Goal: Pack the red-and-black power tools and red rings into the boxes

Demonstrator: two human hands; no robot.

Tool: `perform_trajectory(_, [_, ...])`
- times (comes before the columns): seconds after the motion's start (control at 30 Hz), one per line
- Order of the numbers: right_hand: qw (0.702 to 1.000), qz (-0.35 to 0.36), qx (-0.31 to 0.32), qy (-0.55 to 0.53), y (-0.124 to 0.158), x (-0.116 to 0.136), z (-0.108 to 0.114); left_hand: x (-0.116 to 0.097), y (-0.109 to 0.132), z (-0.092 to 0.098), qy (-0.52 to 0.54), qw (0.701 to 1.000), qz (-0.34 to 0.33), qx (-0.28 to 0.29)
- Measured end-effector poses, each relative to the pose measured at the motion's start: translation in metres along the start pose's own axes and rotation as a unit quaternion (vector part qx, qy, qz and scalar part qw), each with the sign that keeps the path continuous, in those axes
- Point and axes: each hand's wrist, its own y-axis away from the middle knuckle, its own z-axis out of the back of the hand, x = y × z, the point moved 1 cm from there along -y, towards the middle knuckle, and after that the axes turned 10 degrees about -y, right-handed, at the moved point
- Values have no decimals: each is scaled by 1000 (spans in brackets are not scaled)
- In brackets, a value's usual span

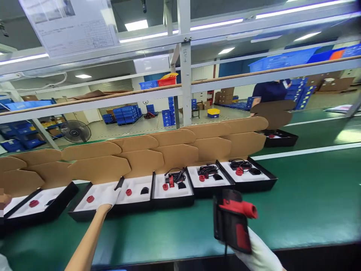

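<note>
My left hand (109, 198), in a white glove, grips the side wall of an open black box (80, 214) where it meets the neighbouring box (132, 207). A red round part (90, 199) lies in the first box's white insert. The neighbouring box holds another red part (129, 192) and a black curved piece (144, 191). My right hand (258, 246), also gloved, is closed around a black and red handheld device (234, 222) with a red nozzle pointing right. It is held up over the near part of the green table, and a dark cord hangs beneath it.
Several open boxes with raised cardboard lids (180, 154) line the green table (310, 195). Three to the right hold devices with coiled black cords (239, 164). Another person's hand (5, 199) is at the far left. A person (269, 92) stands beyond the metal frame (186, 82).
</note>
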Motion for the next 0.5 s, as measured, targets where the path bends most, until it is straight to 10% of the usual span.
perform_trajectory(0.17, [983, -64, 137, -100, -23, 40, -37, -107, 66, 21, 53, 993, -93, -46])
perform_trajectory(0.27, [977, -57, 196, -68, -35, 59, -49, -183, 143, 58, 80, 968, -165, -171])
perform_trajectory(0.37, [978, -9, 208, 10, -40, 70, -51, -258, 222, 102, 42, 782, -502, -367])
perform_trajectory(0.5, [976, 77, 173, 106, -26, 79, -52, -310, 268, 137, -4, 673, -615, -411])
